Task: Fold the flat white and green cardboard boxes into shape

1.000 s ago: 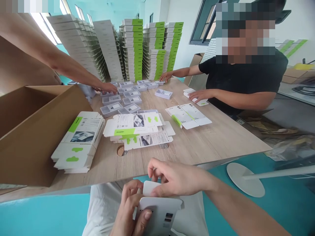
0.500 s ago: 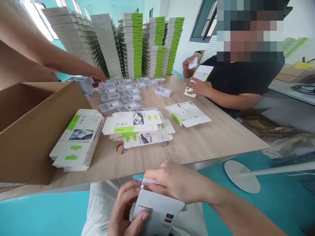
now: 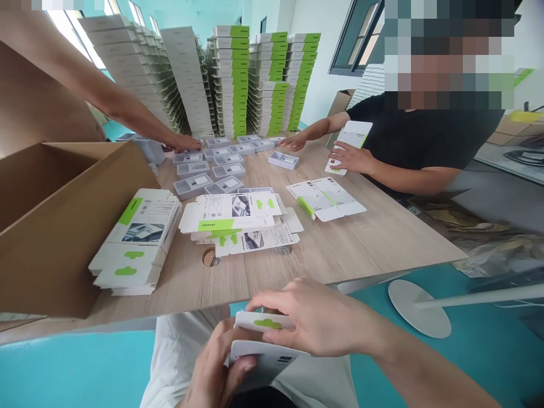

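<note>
Clasping the carton [image 3: 270,364] with my left fingers [image 3: 221,335] — presumably to steady it — I had my right fingers [image 3: 272,299] beside them, pinching its green-marked flap [image 3: 267,323].

Bright, diffuse daylight, blown out at tall, pale glass windows [image 3: 75,31] far ahead-left of the bare left hand [image 3: 219,362]. Brown cardboard carton [image 3: 85,243] left of it shadowed inside. Wide-angle stretch at edges; clear crumpled plastic [image 3: 482,255] right of the bare right hand [image 3: 317,317] soft; pixelated square patch [image 3: 450,54] ahead-right.
</note>
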Demonstrator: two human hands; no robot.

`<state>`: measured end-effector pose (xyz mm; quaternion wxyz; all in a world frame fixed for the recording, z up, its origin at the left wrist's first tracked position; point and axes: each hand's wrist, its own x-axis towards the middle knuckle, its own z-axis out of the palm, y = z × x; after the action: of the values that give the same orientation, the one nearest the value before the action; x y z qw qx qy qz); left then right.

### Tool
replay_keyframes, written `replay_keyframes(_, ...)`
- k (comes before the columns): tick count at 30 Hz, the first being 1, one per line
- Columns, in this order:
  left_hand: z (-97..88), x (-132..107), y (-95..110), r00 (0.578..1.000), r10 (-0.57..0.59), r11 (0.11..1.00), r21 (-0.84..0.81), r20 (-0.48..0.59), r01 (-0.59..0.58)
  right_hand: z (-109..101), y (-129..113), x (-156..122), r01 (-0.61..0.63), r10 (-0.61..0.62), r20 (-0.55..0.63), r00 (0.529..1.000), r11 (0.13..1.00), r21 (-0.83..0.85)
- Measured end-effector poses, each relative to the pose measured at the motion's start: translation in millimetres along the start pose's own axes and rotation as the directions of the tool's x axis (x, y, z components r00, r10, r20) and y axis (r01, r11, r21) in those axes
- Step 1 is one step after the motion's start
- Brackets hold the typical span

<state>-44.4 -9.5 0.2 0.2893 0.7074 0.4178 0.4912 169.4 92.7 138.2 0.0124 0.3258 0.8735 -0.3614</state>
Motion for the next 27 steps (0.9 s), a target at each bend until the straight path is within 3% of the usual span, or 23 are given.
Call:
replay_keyframes(4, -6.0, 3, 0, 0.991, 0.131, 0.985, 0.104, 0.042, -0.134, 4, 1, -4, 0.031, -0.011, 0.073, 0.997, 0.958, -0.286)
replay_keyframes(6, -9.6, 9, 3, 0.975, 0.194, 0.966, 0.150, 0.110, -0.209, 8, -1, -6, 0.055, -0.032, 0.073, 0.997, 0.940, -0.336)
replay_keyframes(7, -11.3, 11, 5, 0.968, 0.211, 0.956, 0.175, 0.136, -0.233, 8, -1, -7, 0.047, -0.031, 0.061, 0.998, 0.956, -0.288)
replay_keyframes(9, -14.2, 13, 7, 0.972, 0.205, 0.945, 0.237, 0.114, -0.226, 8, -1, -11, -0.016, 0.016, 0.016, 1.000, 0.999, -0.033)
replay_keyframes(12, -17.2, 11, 8, 0.976, 0.218, 0.913, 0.354, -0.004, -0.202, 9, 4, -16, -0.184, 0.228, -0.088, 0.970, 0.918, 0.352)
replay_keyframes(15, -17.3, 8, 7, 0.950, 0.310, 0.838, 0.460, 0.044, -0.295, 17, 7, -16, -0.311, 0.425, -0.151, 0.893, 0.822, 0.477)
replay_keyframes(17, -13.8, 7, 7, 0.949, 0.313, 0.824, 0.490, 0.027, -0.286, 26, 6, -15, -0.293, 0.452, -0.197, 0.870, 0.795, 0.531)
replay_keyframes(22, 0.2, 3, 11, 0.959, 0.179, 0.899, 0.432, -0.218, -0.069, 38, 4, -18, -0.025, 0.227, -0.342, 0.912, 0.863, 0.504)
replay_keyframes(27, 0.8, 2, 18, 0.964, 0.007, 0.970, 0.236, -0.267, 0.058, 35, 17, -22, 0.214, -0.068, -0.391, 0.918, 0.914, 0.344)
